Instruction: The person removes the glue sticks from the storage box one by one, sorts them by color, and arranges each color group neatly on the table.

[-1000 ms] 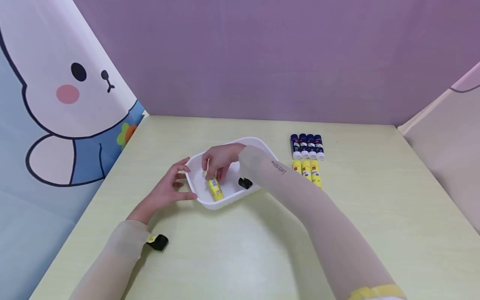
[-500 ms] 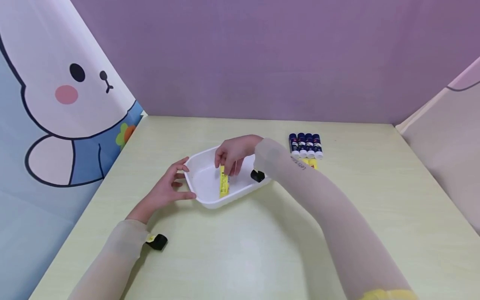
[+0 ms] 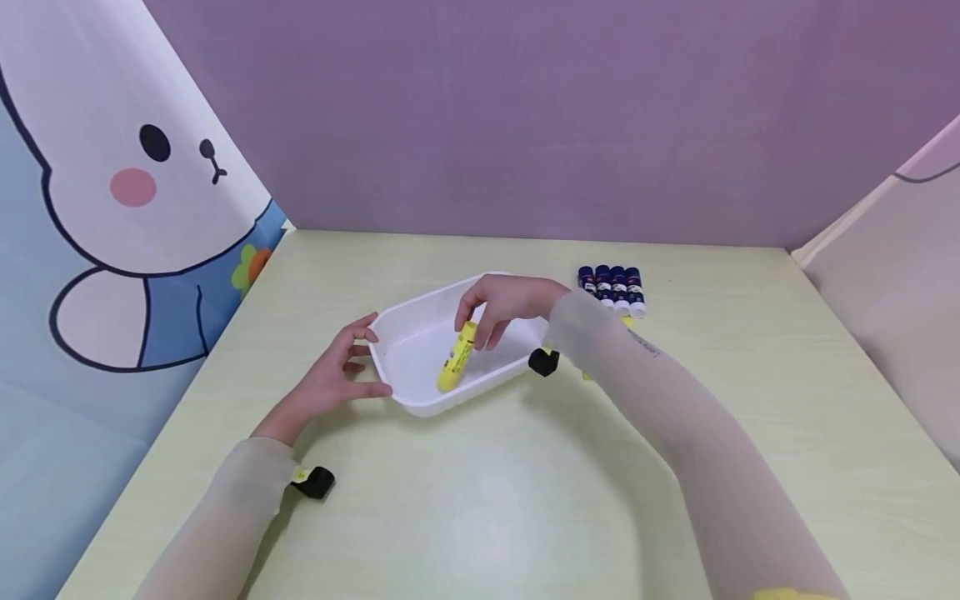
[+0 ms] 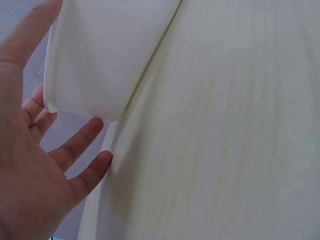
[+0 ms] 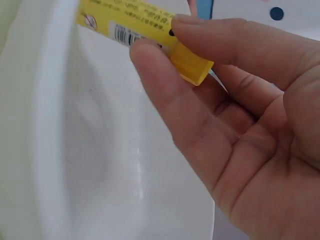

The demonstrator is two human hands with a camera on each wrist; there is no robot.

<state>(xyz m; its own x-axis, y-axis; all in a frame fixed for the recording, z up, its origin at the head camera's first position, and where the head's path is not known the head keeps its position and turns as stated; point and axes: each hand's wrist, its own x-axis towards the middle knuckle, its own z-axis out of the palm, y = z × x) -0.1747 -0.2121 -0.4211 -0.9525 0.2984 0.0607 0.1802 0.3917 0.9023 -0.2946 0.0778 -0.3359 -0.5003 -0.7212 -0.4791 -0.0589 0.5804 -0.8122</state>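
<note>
A yellow glue stick (image 3: 457, 358) slants inside the white plastic tray (image 3: 408, 329), its upper end pinched between the thumb and fingers of my right hand (image 3: 510, 304). In the right wrist view the printed barrel of the glue stick (image 5: 135, 25) shows a barcode, and its lower end runs out of frame. My left hand (image 3: 337, 367) holds the left end of the tray, thumb at the near corner and fingertips at the far one. The left wrist view shows those fingertips against the tray's outer wall (image 4: 100, 65).
Several navy glue sticks with white ends (image 3: 611, 287) lie in a row right of the tray. Just in front of them, yellow glue sticks (image 3: 628, 321) are mostly hidden by my right forearm. A purple panel (image 3: 525, 117) stands behind the light table (image 3: 465, 508).
My right hand has moved right across the tray, tilting the glue stick's upper end to the right. My left hand and the tray stay about where they were.
</note>
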